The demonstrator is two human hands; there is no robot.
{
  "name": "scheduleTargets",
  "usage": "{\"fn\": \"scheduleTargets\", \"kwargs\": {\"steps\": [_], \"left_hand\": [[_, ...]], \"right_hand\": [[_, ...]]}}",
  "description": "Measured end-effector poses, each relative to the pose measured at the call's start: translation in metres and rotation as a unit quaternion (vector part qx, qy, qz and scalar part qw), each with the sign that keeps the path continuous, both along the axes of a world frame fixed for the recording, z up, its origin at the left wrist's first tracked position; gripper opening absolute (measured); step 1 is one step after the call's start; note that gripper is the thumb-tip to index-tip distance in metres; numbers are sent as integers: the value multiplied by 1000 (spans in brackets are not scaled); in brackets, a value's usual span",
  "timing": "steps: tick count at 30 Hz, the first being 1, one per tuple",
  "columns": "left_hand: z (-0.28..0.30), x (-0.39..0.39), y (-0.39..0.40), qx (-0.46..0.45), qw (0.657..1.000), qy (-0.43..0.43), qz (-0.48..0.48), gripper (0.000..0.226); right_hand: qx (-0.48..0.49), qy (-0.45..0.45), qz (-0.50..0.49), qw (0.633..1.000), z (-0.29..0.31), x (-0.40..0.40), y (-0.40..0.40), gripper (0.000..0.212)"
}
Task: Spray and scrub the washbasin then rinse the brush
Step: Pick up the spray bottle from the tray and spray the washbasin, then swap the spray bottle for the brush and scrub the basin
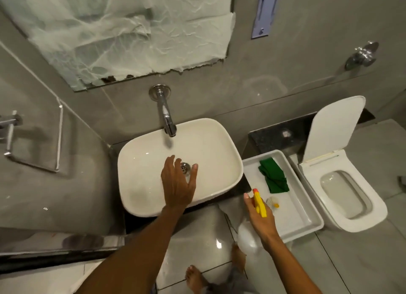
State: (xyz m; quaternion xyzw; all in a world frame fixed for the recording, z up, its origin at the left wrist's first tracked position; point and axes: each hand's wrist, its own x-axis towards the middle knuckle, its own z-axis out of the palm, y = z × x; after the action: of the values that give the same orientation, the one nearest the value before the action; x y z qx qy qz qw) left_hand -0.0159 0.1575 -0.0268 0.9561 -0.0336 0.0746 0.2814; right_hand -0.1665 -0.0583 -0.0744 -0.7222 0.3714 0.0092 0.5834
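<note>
The white washbasin (140, 175) sits on a dark counter, with a chrome drain (185, 167) at its middle and a chrome wall tap (167, 115) over its far side. My left hand (179, 183) hovers over the basin near the drain, fingers spread and empty. My right hand (260, 219) holds a spray bottle (259, 202) with a yellow trigger head and orange nozzle; its pale body hangs below the hand. A small brush (273, 202) with a yellow part lies in the white tray (303, 223) just right of that hand.
A green cloth (273, 176) lies in the tray's far half. A white toilet (351, 194) with its lid up stands at the right. A paper-covered mirror (123, 34) hangs above the tap. Glass shelf and towel holder at left. My bare feet stand on the glossy floor tiles.
</note>
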Motion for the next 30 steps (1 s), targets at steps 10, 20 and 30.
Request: {"fn": "scheduleTargets", "kwargs": {"steps": [10,20,30], "left_hand": [[-38,-5,-134,49,973,16,-226,78],[-58,3,-159,182,941,49,-281,86],[-47,1,-164,195,940,89,-267,85]], "right_hand": [[-58,-10,-114,992,-70,-11,-106,33],[-24,-11,-202,979,-145,-6,-196,46],[-27,-53,-267,962,-175,-18,-214,40]]}}
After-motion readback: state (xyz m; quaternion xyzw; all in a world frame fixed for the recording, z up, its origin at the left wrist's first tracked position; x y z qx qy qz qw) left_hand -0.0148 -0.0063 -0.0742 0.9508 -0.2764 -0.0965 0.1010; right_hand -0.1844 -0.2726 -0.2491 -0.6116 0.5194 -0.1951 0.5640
